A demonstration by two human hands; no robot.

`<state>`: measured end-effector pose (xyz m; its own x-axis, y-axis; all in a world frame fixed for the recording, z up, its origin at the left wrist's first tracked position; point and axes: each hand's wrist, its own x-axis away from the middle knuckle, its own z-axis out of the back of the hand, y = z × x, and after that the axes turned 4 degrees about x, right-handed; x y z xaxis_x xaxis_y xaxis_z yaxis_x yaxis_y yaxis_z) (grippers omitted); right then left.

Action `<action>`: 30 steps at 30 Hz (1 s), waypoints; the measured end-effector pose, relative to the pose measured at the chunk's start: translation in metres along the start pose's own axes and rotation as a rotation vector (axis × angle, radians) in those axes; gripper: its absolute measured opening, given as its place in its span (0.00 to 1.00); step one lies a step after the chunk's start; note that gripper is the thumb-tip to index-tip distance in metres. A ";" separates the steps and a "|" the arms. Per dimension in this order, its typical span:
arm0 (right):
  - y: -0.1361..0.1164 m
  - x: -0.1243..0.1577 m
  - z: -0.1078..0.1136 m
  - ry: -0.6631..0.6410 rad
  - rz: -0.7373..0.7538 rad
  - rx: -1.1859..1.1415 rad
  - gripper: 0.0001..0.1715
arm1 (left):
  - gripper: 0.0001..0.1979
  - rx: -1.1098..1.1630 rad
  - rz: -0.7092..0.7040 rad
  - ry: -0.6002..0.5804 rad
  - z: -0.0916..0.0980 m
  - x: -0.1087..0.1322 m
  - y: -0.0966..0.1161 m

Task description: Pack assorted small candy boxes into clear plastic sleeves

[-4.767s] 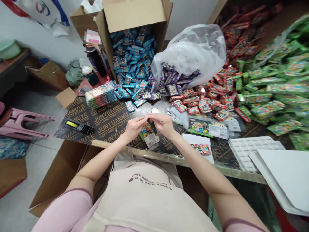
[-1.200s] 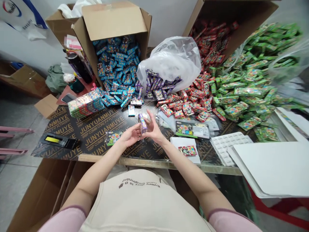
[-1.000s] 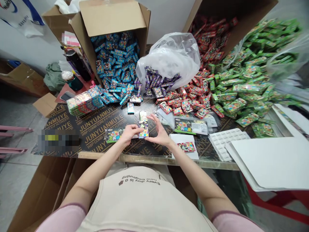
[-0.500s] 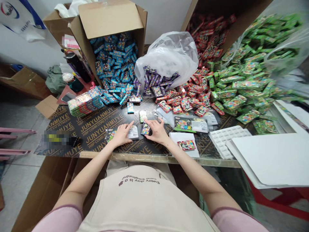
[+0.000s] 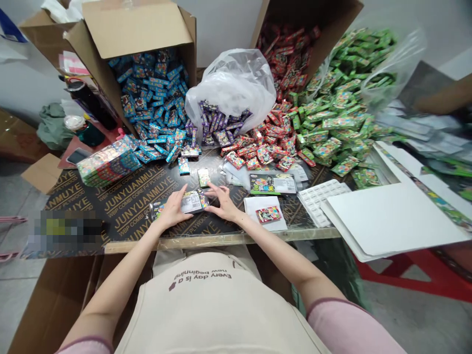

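Nearest you, past the taped table edge (image 5: 221,239), a red packet (image 5: 268,214) lies on white paper (image 5: 262,201) to the right. White boards (image 5: 383,216) lie farther right and overhang the edge, with label sheets (image 5: 326,196) just beside them.

Your left hand (image 5: 173,207) spreads across the black packet (image 5: 190,201), thumb on the near side, fingers on the far; whether you grip it or only press it, I cannot tell. Your right hand (image 5: 223,204) is half open at the packet's right end, thumb and forefinger parted about a small dark box (image 5: 202,198) (too small to tell if it sits on the packet or beside it), and I cannot make out a firm hold. The packet lies flat on the table between your hands, so I judge this piece unfinished.

Just beyond, a green box (image 5: 203,177) and, farther left, a blue box (image 5: 183,165) lie singly. A second packet (image 5: 273,184) lies flat to the right, untouched.

Farther left, a stack (image 5: 108,160) stands squared up, which I take as done. What I count as left lies far and loose: blue boxes (image 5: 155,108), purple boxes (image 5: 221,123) by a plastic bag (image 5: 236,83), red boxes (image 5: 263,152) and, rightmost, green boxes (image 5: 342,118).
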<state>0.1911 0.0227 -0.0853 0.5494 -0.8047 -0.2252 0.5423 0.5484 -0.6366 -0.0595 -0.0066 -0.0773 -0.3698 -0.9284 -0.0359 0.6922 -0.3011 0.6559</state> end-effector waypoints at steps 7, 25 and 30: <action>0.064 -0.047 0.053 0.352 -0.419 0.474 0.30 | 0.55 -0.064 -0.008 -0.037 -0.010 -0.001 0.001; -0.037 0.001 0.033 0.117 -0.173 -0.357 0.53 | 0.20 1.298 0.631 0.363 -0.017 -0.046 0.066; -0.031 -0.003 0.040 0.033 0.131 0.020 0.46 | 0.23 1.042 0.495 0.227 -0.014 -0.036 0.060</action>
<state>0.1983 0.0175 -0.0354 0.5953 -0.7329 -0.3295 0.4801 0.6532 -0.5855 0.0038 0.0057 -0.0471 -0.0113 -0.9432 0.3319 -0.1512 0.3297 0.9319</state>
